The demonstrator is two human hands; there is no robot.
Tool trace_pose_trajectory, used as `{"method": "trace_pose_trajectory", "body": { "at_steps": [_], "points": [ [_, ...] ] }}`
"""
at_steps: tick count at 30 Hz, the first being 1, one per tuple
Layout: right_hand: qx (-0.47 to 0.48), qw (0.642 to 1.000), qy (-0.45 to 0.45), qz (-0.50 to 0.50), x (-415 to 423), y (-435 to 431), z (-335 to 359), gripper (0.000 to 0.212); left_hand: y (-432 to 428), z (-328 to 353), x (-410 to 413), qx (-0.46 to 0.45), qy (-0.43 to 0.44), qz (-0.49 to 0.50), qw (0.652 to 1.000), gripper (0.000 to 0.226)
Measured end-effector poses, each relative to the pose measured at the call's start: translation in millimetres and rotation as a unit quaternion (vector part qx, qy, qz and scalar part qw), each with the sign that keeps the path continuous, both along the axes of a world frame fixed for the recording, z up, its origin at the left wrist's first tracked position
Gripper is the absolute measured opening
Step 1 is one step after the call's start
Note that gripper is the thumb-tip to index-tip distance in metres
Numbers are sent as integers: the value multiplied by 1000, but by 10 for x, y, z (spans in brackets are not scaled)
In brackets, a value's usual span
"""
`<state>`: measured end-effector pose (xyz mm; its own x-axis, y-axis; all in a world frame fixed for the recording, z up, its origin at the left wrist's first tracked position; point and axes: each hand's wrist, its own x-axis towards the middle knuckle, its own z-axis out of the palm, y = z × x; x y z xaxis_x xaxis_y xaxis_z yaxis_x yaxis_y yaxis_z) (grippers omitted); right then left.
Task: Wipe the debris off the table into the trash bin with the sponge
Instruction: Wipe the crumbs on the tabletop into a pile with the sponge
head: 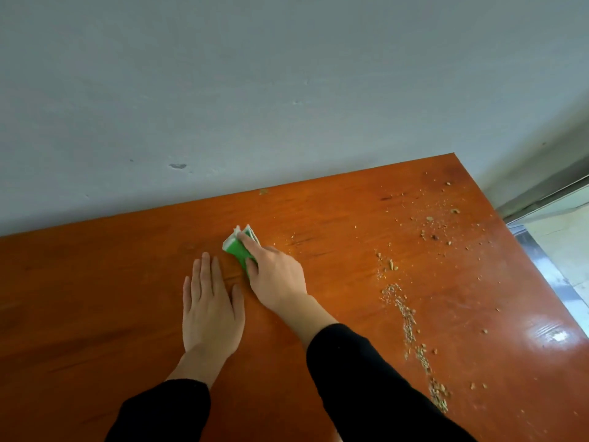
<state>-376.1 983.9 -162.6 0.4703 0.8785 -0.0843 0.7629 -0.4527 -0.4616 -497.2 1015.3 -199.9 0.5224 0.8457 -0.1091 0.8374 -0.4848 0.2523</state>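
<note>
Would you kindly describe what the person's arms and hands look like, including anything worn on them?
Both arms wear plain black long sleeves, the left sleeve and the right sleeve, each ending just above the wrist. The left hand and right hand are bare: no gloves, rings, watch or bracelets are visible. The fingers are uncovered, and the sleeves show no logos or markings.

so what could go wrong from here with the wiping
1. The trash bin is not in view, and the debris lies near the table's right edge, so a hard sweep may drop it on the floor.
2. The right hand holds the sponge left of most crumbs; scattered bits near the far corner may be missed.
</note>
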Motion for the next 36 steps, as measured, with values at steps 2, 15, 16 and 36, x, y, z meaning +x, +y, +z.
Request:
{"method": "trace_pose_trajectory", "body": {
  "at_steps": [2,15,16,36],
  "points": [
    [-14,1000,-15,-6,110,13,-41,47,-20,4,-1,-1,-2,1,1000,66],
    [-75,950,-33,-303,989,-824,-22,45,-9,-18,-37,10,-6,-11,1000,70],
    [-84,943,-29,-322,1004,-868,23,47,-10,-10,-41,11,-5,-9,1000,70],
    [-39,974,-3,-224,1115,-87,14,45,22,57,35,-13,-29,38,999,59]
  ]
}}
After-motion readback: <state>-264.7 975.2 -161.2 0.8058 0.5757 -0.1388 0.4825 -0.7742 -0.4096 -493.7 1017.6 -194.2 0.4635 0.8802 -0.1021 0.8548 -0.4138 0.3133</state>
